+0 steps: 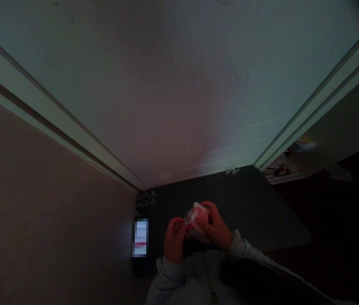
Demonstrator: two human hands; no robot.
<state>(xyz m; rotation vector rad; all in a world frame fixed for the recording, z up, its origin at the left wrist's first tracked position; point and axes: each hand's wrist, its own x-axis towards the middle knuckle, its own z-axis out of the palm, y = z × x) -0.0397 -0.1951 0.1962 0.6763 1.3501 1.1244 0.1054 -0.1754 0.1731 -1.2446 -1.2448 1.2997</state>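
Observation:
A small pink-and-white thing [199,214], soft-looking and partly clear and shiny on its left side, is held between my two hands. Its exact kind cannot be made out in the dim light. My right hand [218,228] wraps around its right side, thumb in front and fingers behind. At its left edge, my left hand [174,239] is closed, with fingertips pinching a pinkish part. Both hands are above a dark flat surface [239,207], close to my body.
A lit phone screen [140,237], blurred out, lies at the surface's left edge. Several small shiny pieces [146,197] sit in the far left corner, with a clear piece [232,170] at the back edge. A pale panel with heart shapes [194,147] rises behind.

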